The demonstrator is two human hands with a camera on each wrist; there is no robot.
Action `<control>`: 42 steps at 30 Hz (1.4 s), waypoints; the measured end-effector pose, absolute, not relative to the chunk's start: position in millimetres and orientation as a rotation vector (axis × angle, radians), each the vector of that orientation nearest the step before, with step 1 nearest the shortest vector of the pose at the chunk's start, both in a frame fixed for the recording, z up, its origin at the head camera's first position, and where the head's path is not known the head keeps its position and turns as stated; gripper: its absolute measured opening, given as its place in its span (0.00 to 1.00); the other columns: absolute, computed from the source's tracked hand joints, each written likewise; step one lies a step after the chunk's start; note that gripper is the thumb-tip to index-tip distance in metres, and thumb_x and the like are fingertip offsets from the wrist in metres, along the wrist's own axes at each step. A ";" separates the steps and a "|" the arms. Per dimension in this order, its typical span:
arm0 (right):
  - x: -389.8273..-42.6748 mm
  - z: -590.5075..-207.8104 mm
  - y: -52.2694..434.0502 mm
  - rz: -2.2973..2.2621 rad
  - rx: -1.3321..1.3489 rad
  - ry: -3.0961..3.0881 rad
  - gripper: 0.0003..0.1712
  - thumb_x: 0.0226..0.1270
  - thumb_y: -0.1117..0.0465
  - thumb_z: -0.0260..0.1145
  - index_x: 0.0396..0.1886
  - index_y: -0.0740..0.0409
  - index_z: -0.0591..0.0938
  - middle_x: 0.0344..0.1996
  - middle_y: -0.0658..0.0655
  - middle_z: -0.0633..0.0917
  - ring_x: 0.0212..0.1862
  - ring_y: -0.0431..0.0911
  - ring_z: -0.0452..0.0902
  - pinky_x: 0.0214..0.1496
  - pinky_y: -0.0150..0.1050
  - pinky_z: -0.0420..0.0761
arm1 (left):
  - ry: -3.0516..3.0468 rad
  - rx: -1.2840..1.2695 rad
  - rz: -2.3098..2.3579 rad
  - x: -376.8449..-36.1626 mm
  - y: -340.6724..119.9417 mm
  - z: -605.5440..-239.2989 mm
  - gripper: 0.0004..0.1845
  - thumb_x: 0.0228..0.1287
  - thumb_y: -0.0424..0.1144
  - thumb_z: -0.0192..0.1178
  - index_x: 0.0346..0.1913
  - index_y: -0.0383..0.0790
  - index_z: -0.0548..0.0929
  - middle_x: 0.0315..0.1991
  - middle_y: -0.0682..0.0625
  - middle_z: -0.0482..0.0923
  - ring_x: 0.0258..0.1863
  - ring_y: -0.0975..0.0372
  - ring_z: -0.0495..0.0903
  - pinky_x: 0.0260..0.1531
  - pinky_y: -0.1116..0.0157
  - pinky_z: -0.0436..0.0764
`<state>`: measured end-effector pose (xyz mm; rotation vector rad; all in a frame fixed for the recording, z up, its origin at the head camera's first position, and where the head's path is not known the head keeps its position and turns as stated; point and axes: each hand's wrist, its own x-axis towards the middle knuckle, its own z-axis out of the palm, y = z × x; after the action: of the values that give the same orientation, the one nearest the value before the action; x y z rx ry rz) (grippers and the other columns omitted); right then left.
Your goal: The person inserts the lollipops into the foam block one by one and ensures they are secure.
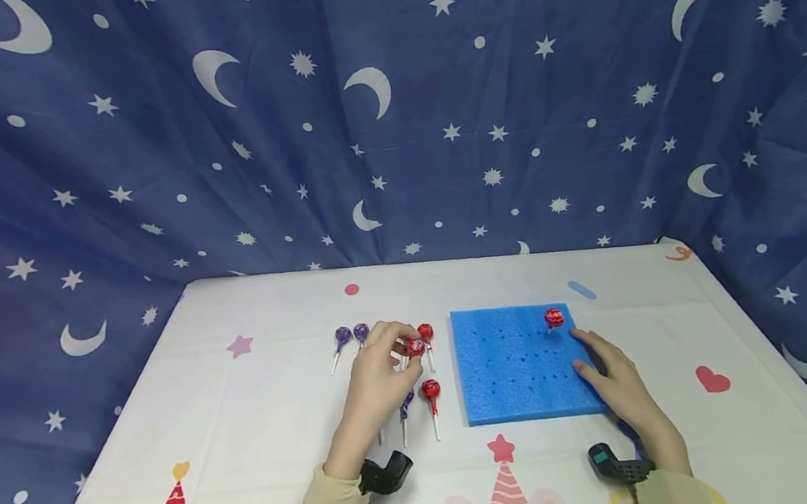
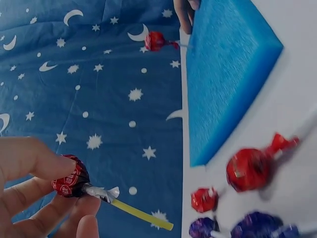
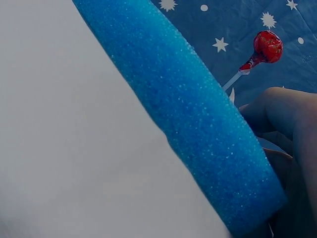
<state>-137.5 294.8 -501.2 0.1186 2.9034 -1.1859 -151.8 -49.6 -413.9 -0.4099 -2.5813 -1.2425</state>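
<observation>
Sleeved arms are reaching over a white party-print counter [image 1: 258, 421] backed by star-patterned blue cloth [image 1: 385, 103]. Right hand [image 1: 619, 381], fingers flat, is steadying the blue foam block [image 1: 511, 365] holding one upright red lollipop [image 1: 553, 317]. Left hand [image 1: 377, 377] is pinching another red lollipop [image 1: 415, 348] just left of the block.

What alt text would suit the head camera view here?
A person's left hand pinches a red wrapped lollipop above loose red and purple lollipops on a white patterned tablecloth. Their right hand rests on a blue foam block holding one upright red lollipop.
</observation>
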 end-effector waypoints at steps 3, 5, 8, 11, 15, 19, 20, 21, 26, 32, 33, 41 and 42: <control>-138.1 -501.6 294.4 -1.184 0.111 2.913 0.33 0.72 0.52 0.55 0.74 0.50 0.59 0.75 0.69 0.53 0.74 0.70 0.42 0.66 0.76 0.45 | -2.565 -0.422 -1.265 -153.2 -40.9 -411.2 0.14 0.51 0.28 0.65 0.41 0.44 0.82 0.39 0.52 0.78 0.36 0.63 0.79 0.37 0.68 0.78; -138.4 -501.9 294.4 -1.182 0.109 2.917 0.33 0.72 0.53 0.55 0.74 0.50 0.59 0.74 0.69 0.53 0.74 0.70 0.43 0.66 0.76 0.46 | -2.555 -0.435 -1.284 -154.4 -35.2 -409.3 0.14 0.51 0.28 0.65 0.41 0.44 0.82 0.38 0.52 0.78 0.36 0.63 0.80 0.37 0.69 0.78; -138.5 -502.5 294.6 -1.183 0.110 2.919 0.33 0.72 0.53 0.55 0.74 0.50 0.60 0.74 0.69 0.53 0.74 0.70 0.43 0.66 0.76 0.46 | -2.549 -0.437 -1.320 -156.0 -26.6 -406.1 0.13 0.52 0.28 0.64 0.40 0.44 0.81 0.38 0.52 0.77 0.36 0.62 0.80 0.37 0.69 0.78; -138.1 -502.8 294.9 -1.188 0.113 2.916 0.33 0.72 0.53 0.55 0.74 0.50 0.60 0.74 0.69 0.53 0.74 0.70 0.43 0.66 0.76 0.46 | -2.553 -0.458 -1.363 -158.1 -17.2 -403.2 0.12 0.53 0.29 0.64 0.41 0.44 0.81 0.39 0.51 0.77 0.37 0.62 0.81 0.38 0.68 0.79; -137.8 -503.1 295.2 -1.193 0.123 2.909 0.33 0.72 0.52 0.55 0.74 0.50 0.60 0.75 0.68 0.53 0.74 0.70 0.43 0.66 0.76 0.45 | -2.546 -0.501 -1.418 -162.5 -3.9 -400.5 0.12 0.54 0.30 0.65 0.42 0.43 0.80 0.41 0.50 0.77 0.38 0.61 0.81 0.39 0.65 0.81; -137.9 -503.6 295.2 -1.186 0.136 2.901 0.33 0.72 0.52 0.55 0.74 0.49 0.59 0.75 0.68 0.53 0.75 0.69 0.42 0.67 0.75 0.45 | -2.542 -0.520 -1.455 -166.5 8.0 -399.4 0.12 0.54 0.30 0.65 0.42 0.44 0.80 0.41 0.50 0.77 0.38 0.60 0.81 0.38 0.67 0.80; -138.0 -503.8 295.2 -1.183 0.140 2.898 0.33 0.72 0.52 0.55 0.74 0.49 0.59 0.75 0.68 0.53 0.75 0.69 0.42 0.67 0.75 0.45 | -2.544 -0.523 -1.459 -167.3 10.8 -398.8 0.11 0.55 0.31 0.65 0.42 0.44 0.80 0.41 0.50 0.77 0.39 0.60 0.81 0.38 0.69 0.79; -138.0 -503.8 295.2 -1.180 0.145 2.896 0.33 0.72 0.52 0.55 0.74 0.49 0.59 0.75 0.68 0.52 0.75 0.69 0.42 0.67 0.75 0.45 | -2.544 -0.525 -1.464 -168.1 13.4 -398.2 0.11 0.55 0.31 0.65 0.42 0.45 0.80 0.42 0.51 0.77 0.39 0.60 0.80 0.38 0.70 0.79; -138.0 -503.4 295.6 -1.175 0.147 2.901 0.33 0.72 0.52 0.55 0.74 0.49 0.59 0.75 0.68 0.52 0.75 0.69 0.43 0.67 0.75 0.45 | -2.540 -0.517 -1.484 -172.3 23.5 -396.5 0.12 0.55 0.33 0.66 0.43 0.46 0.81 0.43 0.52 0.77 0.40 0.61 0.80 0.38 0.72 0.78; -137.8 -502.4 296.3 -1.180 0.130 2.908 0.33 0.72 0.52 0.55 0.74 0.50 0.60 0.75 0.69 0.53 0.74 0.70 0.43 0.67 0.75 0.46 | -2.527 -0.519 -1.543 -178.0 33.9 -398.4 0.13 0.55 0.32 0.67 0.43 0.44 0.81 0.44 0.50 0.77 0.40 0.60 0.81 0.37 0.72 0.79; -137.8 -502.3 296.4 -1.183 0.129 2.905 0.33 0.72 0.52 0.55 0.74 0.50 0.60 0.75 0.69 0.53 0.74 0.70 0.43 0.67 0.75 0.45 | -2.526 -0.519 -1.556 -178.9 35.8 -398.7 0.13 0.55 0.32 0.67 0.43 0.44 0.81 0.44 0.50 0.77 0.40 0.60 0.81 0.37 0.72 0.79; -137.9 -502.3 296.9 -1.200 0.114 2.907 0.33 0.72 0.52 0.55 0.74 0.50 0.60 0.74 0.69 0.53 0.74 0.70 0.43 0.67 0.75 0.44 | -2.527 -0.529 -1.640 -187.8 53.1 -403.4 0.12 0.55 0.31 0.67 0.42 0.45 0.80 0.45 0.51 0.77 0.41 0.61 0.81 0.34 0.75 0.79; -138.0 -502.5 297.1 -1.200 0.112 2.909 0.33 0.72 0.52 0.55 0.74 0.50 0.60 0.74 0.69 0.53 0.74 0.70 0.43 0.67 0.75 0.44 | -2.531 -0.530 -1.643 -189.3 55.2 -404.5 0.13 0.55 0.31 0.67 0.42 0.45 0.80 0.45 0.51 0.76 0.41 0.61 0.82 0.33 0.75 0.79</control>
<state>-138.0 297.1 -502.5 0.1116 2.9086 -1.2002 -189.3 55.2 -404.5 -0.5304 -2.5309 -1.6431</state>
